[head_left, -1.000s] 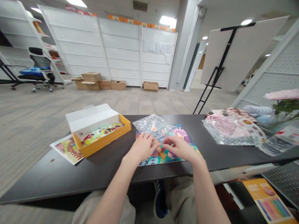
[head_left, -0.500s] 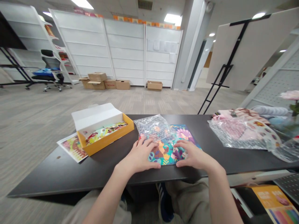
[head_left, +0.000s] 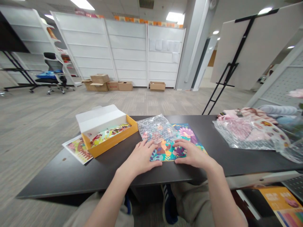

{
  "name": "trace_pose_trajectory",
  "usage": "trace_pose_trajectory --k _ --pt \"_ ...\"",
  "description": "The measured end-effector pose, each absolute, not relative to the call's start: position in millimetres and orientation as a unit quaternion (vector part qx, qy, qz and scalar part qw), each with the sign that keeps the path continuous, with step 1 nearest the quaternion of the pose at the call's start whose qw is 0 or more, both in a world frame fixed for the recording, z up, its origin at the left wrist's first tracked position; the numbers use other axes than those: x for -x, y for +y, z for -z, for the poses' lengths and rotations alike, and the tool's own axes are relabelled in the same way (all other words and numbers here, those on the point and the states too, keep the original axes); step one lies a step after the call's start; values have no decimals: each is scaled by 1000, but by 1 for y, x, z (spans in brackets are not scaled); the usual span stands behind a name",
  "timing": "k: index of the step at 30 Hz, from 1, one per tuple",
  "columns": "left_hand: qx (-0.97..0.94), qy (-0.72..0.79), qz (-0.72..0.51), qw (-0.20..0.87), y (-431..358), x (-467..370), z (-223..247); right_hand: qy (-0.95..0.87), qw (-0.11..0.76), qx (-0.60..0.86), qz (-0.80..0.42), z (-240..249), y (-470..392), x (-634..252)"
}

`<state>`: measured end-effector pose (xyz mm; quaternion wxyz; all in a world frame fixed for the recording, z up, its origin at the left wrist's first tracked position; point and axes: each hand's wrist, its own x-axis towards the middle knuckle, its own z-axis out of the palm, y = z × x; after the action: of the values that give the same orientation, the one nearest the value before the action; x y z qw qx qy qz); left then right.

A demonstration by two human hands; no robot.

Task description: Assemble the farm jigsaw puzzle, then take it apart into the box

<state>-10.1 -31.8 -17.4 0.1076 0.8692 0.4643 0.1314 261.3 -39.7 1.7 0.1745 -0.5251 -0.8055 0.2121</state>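
A colourful illustrated sheet or board [head_left: 168, 154], teal with animals and plants, lies flat on the black table. My left hand [head_left: 143, 156] rests on its near left part, fingers spread and thumb along the near edge. On the near right part lies my right hand [head_left: 190, 153], its fingers apart and slightly bent. Clear plastic wrap [head_left: 156, 127] covers the far left part of the picture. To the left stands an open yellow box [head_left: 115, 143] with a white lid, holding brightly printed sheets [head_left: 109, 134]. Another printed sheet [head_left: 78, 149] sticks out beneath the box.
Plastic-wrapped pink items [head_left: 243, 130] lie at the table's right end. The black table [head_left: 113, 170] has its near edge above my knees. A yellow-and-black package [head_left: 276, 201] sits low at right. Beyond the table are an easel [head_left: 227, 75] and cardboard boxes [head_left: 99, 82].
The near edge of the picture has shifted slightly away from me. My right hand has moved a little left and forward. The left hand stays nearly where it was.
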Motion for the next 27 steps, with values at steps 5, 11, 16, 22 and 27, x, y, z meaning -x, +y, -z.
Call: trace_pose_trajectory --k 5,11,16,22,27 --pt "-880 451 -127 78 -38 8 14 -815 192 505 -207 -3 -42 -252" --pt "-883 445 -129 73 -36 12 13 -822 194 497 -198 -5 -45 -245" --pt "-891 424 -133 91 -32 20 14 -833 204 466 -217 -3 -47 -226" --pt "-887 442 -115 64 -39 16 15 -840 245 431 -222 5 -42 -212" --pt "-889 437 -116 73 -40 16 14 -845 261 421 -201 12 -40 -211"
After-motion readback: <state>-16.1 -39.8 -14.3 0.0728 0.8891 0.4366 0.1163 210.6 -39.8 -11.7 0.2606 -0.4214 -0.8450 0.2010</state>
